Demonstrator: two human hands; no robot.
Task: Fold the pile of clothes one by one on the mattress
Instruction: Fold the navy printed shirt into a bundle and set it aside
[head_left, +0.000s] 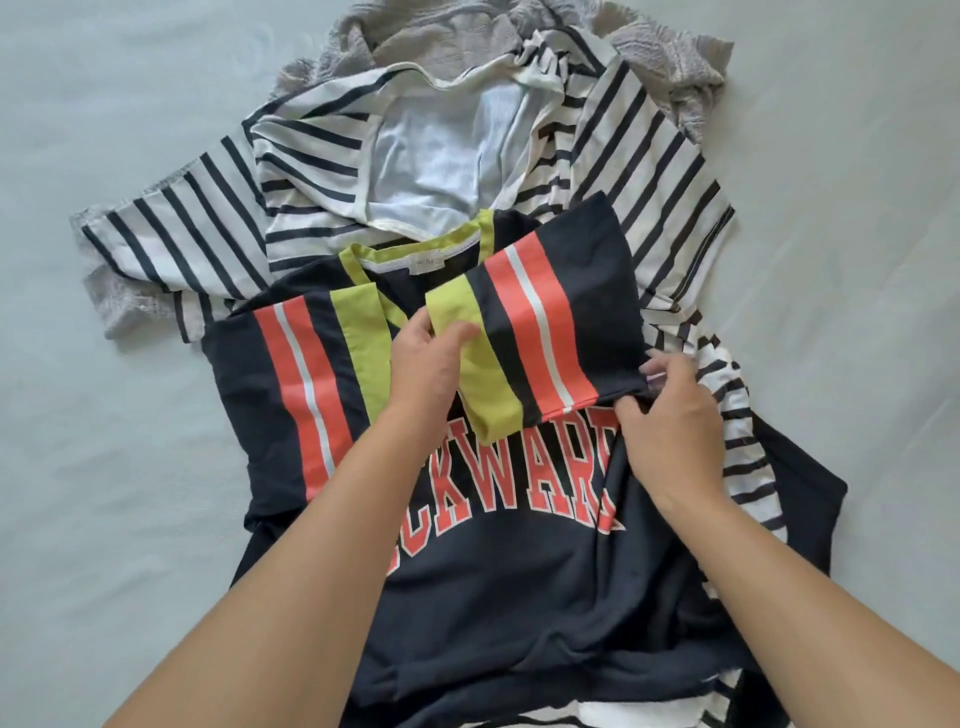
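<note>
A navy T-shirt (498, 582) with red block letters, red-and-white sleeve stripes and yellow-green shoulder panels lies face up on top of the pile. Its right sleeve (550, 322) is folded inward over the chest. My left hand (431, 364) pinches the yellow-green edge of that folded sleeve near the collar. My right hand (670, 431) grips the sleeve's navy hem corner at the shirt's right side. Under the shirt lie white tops with dark stripes (649, 171) and a grey textured garment (670, 57).
The pile sits on a pale grey-blue mattress sheet (104, 493) that spreads to the left and right of the clothes. A light blue ribbed piece (441, 150) shows inside the striped top at the back.
</note>
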